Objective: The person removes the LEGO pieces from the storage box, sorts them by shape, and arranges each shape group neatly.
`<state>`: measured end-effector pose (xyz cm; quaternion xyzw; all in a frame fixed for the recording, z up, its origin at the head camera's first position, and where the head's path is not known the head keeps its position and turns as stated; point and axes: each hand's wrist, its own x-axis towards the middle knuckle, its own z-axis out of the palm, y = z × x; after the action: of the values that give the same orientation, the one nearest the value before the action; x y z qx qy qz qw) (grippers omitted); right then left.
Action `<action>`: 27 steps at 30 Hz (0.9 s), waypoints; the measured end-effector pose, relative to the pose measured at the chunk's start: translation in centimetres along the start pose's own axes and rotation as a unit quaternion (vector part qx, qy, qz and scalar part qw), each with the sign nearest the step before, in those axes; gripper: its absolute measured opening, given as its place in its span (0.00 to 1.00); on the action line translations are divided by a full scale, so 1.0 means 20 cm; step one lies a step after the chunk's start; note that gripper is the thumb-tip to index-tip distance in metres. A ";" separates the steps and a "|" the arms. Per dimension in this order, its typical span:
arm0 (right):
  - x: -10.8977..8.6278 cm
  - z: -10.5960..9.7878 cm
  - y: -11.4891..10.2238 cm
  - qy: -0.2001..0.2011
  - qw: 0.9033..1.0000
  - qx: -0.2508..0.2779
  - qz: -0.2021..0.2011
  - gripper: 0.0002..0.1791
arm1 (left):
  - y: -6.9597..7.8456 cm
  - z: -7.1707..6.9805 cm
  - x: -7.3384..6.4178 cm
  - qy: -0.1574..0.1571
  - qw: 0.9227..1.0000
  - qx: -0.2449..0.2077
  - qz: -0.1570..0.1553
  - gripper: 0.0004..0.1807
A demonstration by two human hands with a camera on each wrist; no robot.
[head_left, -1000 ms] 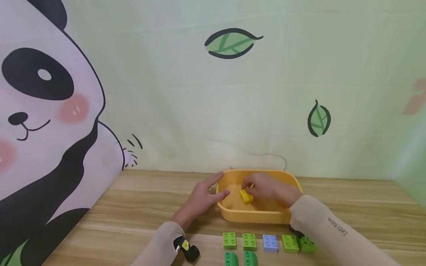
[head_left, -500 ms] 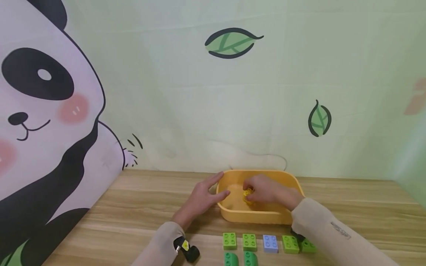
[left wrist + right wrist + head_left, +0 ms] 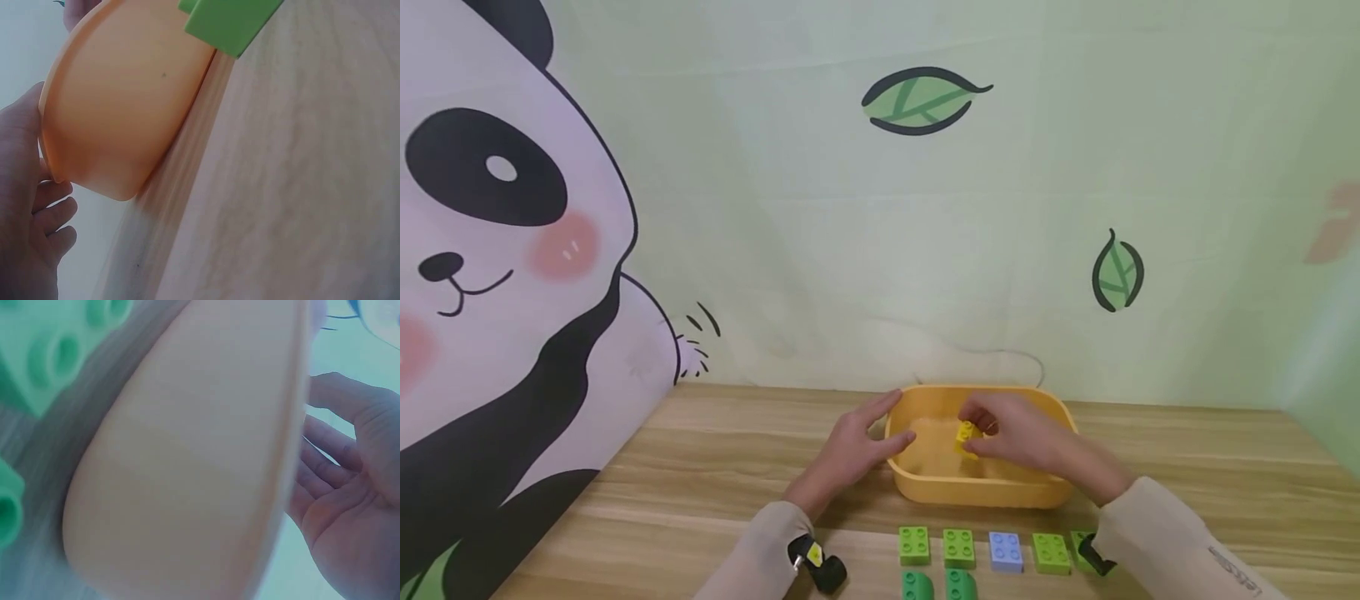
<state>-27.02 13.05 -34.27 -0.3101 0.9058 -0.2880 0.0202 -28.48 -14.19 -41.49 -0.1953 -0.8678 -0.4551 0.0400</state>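
Note:
My right hand (image 3: pixel 1011 429) pinches a yellow building block (image 3: pixel 966 437) between thumb and fingers, inside the yellow-orange plastic bin (image 3: pixel 985 492). Studs show on the block; my fingers hide part of it. At the bin's left end rests my left hand (image 3: pixel 853 446), thumb and index finger spread wide and touching the rim. In the left wrist view, the other fingers of the left hand (image 3: pixel 28 200) lie loosely bent outside the bin wall (image 3: pixel 125 112). The right wrist view shows the right hand (image 3: pixel 350 481) beyond the near bin wall (image 3: pixel 187 450); the yellow block is hidden there.
In front of the bin lie light green blocks (image 3: pixel 958 547), a blue block (image 3: pixel 1005 552) and two darker green curved blocks (image 3: pixel 960 585). The right sleeve and wrist camera partly cover the rightmost light green block (image 3: pixel 1082 546). A panda-printed backdrop (image 3: pixel 820 250) stands behind the wooden table (image 3: pixel 737 467).
My right hand has turned the yellow block and shifted slightly right with it inside the bin, its forearm moving right and nearer. My left hand stays on the rim.

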 end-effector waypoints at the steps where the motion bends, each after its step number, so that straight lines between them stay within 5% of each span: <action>1: -0.01 -0.01 -0.01 0.007 1.000 0.002 -0.006 0.14 | 0.00 0.00 0.00 0.000 1.000 0.001 0.000 0.40; 12: -0.17 -0.03 -0.10 0.050 0.997 0.026 -0.060 0.15 | 0.00 0.00 0.00 -0.001 1.000 0.003 0.006 0.41; 27: -0.38 -0.04 -0.18 0.030 0.997 0.046 -0.062 0.16 | -0.01 0.00 0.00 0.000 1.000 0.007 0.017 0.42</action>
<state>-19.01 15.60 -32.69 -0.3556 0.8709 -0.3391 -0.0105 -28.63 -14.29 -41.58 -0.2100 -0.8675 -0.4481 0.0492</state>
